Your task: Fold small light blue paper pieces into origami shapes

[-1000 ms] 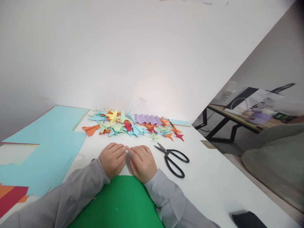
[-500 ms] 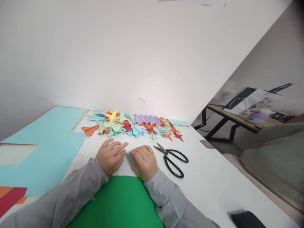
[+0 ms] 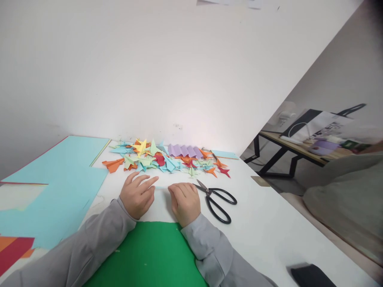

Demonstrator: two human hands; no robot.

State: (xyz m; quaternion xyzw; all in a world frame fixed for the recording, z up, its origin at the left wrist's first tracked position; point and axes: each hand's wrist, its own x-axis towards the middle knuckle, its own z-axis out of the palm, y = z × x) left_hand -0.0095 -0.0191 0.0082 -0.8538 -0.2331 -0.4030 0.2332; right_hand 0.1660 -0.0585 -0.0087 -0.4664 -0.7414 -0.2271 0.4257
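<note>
A thin light blue piece of paper (image 3: 162, 187) stretches between my two hands, seen nearly edge-on. My right hand (image 3: 186, 204) pinches its right end, fingers curled together. At the other end, my left hand (image 3: 138, 196) has its thumb and a finger closed on the paper, while the other fingers are raised and spread. Just right of my right hand lie black-handled scissors (image 3: 208, 191), blades apart. Beyond both hands sits a heap of small folded paper planes (image 3: 146, 160) in yellow, green, orange, blue and red.
Large light blue sheets (image 3: 72, 175) cover the table's left side, with red and orange paper (image 3: 18, 251) nearer me. A purple pleated paper (image 3: 184, 151) stands by the wall. A black object (image 3: 311, 276) lies front right. Green material (image 3: 146, 255) is below my hands.
My hands have moved slightly apart, the right one shifting a little right. More of the light blue paper now shows between them.
</note>
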